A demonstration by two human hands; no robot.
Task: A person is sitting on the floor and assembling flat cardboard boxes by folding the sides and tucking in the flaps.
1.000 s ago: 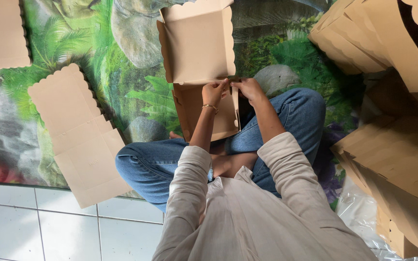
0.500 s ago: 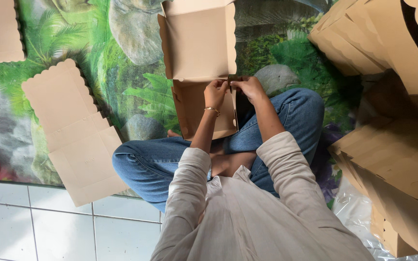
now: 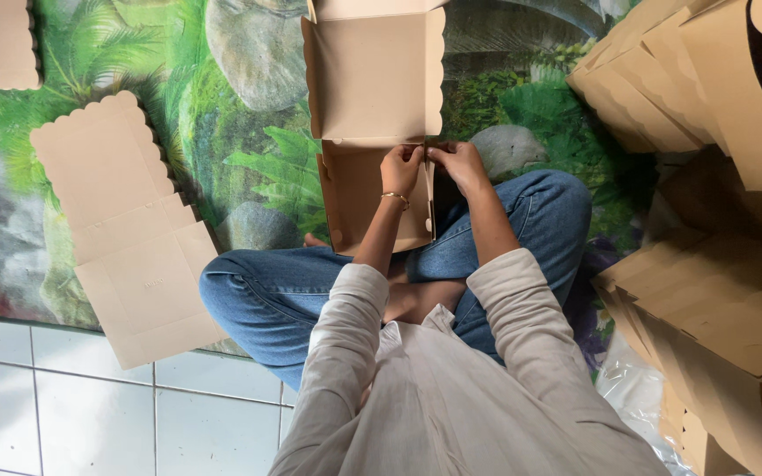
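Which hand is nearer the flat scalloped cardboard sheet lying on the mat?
Left. The left hand grips the half-folded box on the side facing the flat sheet; the right hand grips the box's far corner.

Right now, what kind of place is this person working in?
Probably a home or small workshop floor used for box folding: white floor tiles, a jungle-print mat, and stacked cardboard boxes beside the half-folded box.

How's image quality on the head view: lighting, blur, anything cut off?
Head view: soft, even daylight, no glare; faint shadow inside the open cardboard box; left hand and right hand sharp, no motion blur; stacked boxes cropped at the right edge.
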